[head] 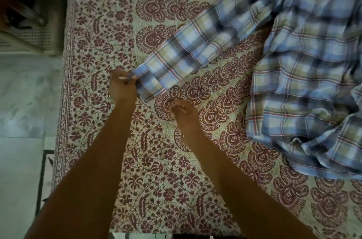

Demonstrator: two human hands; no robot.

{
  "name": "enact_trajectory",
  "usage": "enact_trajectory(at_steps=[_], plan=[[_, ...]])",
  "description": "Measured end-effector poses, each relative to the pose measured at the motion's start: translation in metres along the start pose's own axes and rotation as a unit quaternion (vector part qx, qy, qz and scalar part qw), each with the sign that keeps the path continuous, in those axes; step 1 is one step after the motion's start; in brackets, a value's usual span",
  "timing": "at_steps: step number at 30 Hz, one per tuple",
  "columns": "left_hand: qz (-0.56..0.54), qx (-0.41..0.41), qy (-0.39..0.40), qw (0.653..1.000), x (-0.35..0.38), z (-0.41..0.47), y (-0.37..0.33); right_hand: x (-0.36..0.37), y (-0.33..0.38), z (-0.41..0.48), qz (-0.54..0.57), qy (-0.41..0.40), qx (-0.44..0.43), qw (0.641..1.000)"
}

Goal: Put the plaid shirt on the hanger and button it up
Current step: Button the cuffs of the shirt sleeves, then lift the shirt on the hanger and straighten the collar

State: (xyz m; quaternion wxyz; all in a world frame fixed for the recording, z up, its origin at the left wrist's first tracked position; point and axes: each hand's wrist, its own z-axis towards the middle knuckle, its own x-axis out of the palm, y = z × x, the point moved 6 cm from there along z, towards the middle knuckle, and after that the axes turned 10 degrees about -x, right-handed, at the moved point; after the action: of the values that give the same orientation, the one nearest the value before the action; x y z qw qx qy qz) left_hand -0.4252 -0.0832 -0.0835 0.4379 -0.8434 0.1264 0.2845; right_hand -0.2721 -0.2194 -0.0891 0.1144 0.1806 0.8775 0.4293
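Note:
The blue, yellow and red plaid shirt (pixel 305 74) lies crumpled on the right of the bed, with one long sleeve (pixel 197 43) stretched out towards the lower left. My left hand (pixel 122 87) pinches the sleeve's cuff (pixel 148 84) at its end. My right hand (pixel 182 112) hovers just below and right of the cuff, apart from it, fingers curled with nothing visibly in them. No hanger is in view.
The bed is covered by a cream bedspread (pixel 156 170) with a maroon floral print. Its left edge runs down beside a pale marble floor (pixel 21 101). A wooden piece of furniture (pixel 25 13) stands at the top left.

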Motion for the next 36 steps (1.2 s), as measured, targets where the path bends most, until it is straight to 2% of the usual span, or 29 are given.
enact_trajectory(at_steps=[3, 7, 10, 12, 14, 16, 17, 18, 19, 20, 21, 22, 23, 24, 25, 27, 32, 36], plan=[[0.123, 0.033, -0.019, 0.992, 0.002, 0.010, -0.008, -0.016, -0.005, -0.002, 0.042, -0.037, 0.027, 0.998], [0.134, 0.036, 0.089, 0.986, 0.016, -0.002, -0.004, -0.035, -0.002, -0.003, 0.028, -0.052, 0.011, 0.998], [0.178, 0.031, 0.120, 0.976, 0.023, -0.017, 0.004, -0.045, 0.000, -0.004, 0.021, -0.059, 0.000, 0.998], [0.224, 0.043, 0.107, 0.968, 0.021, -0.038, 0.005, -0.051, 0.005, -0.008, 0.004, -0.055, -0.013, 0.998], [0.214, 0.057, 0.097, 0.970, 0.017, -0.060, 0.000, -0.062, 0.011, -0.012, 0.013, -0.058, -0.031, 0.998], [0.188, 0.082, 0.120, 0.971, 0.013, -0.083, -0.006, -0.075, 0.023, -0.024, -0.007, -0.055, -0.048, 0.997], [0.172, 0.106, 0.127, 0.971, 0.011, -0.095, -0.015, -0.083, 0.032, -0.029, -0.056, -0.039, -0.075, 0.995], [0.164, 0.117, 0.136, 0.970, 0.009, -0.105, -0.022, -0.092, 0.037, -0.030, -0.056, -0.033, -0.082, 0.994], [0.161, 0.134, 0.140, 0.968, 0.009, -0.117, -0.032, -0.106, 0.047, -0.033, -0.086, -0.040, -0.124, 0.988], [0.164, 0.142, 0.147, 0.965, 0.007, -0.131, -0.043, -0.122, 0.053, -0.037, -0.001, -0.072, -0.128, 0.989], [0.165, 0.161, 0.152, 0.961, 0.007, -0.147, -0.059, -0.141, 0.064, -0.045, 0.151, -0.096, -0.098, 0.979], [0.169, 0.175, 0.160, 0.957, 0.008, -0.157, -0.066, -0.148, 0.072, -0.053, 0.226, -0.089, -0.105, 0.964], [0.169, 0.202, 0.166, 0.950, 0.011, -0.172, -0.084, -0.161, 0.100, -0.069, 0.165, -0.081, -0.131, 0.974], [0.173, 0.217, 0.175, 0.945, 0.016, -0.180, -0.091, -0.168, 0.109, -0.084, -0.019, -0.092, -0.141, 0.986], [0.173, 0.230, 0.185, 0.940, 0.020, -0.190, -0.103, -0.167, 0.109, -0.095, -0.111, -0.063, -0.151, 0.980], [0.167, 0.270, 0.218, 0.923, 0.030, -0.223, -0.134, -0.199, 0.130, -0.116, -0.154, -0.138, -0.126, 0.970], [0.177, 0.357, 0.224, 0.889, 0.062, -0.282, -0.195, -0.265, 0.169, -0.141, -0.107, -0.190, -0.164, 0.962], [0.206, 0.433, 0.222, 0.849, 0.107, -0.327, -0.242, -0.324, 0.187, -0.146, -0.052, -0.246, -0.189, 0.949]])
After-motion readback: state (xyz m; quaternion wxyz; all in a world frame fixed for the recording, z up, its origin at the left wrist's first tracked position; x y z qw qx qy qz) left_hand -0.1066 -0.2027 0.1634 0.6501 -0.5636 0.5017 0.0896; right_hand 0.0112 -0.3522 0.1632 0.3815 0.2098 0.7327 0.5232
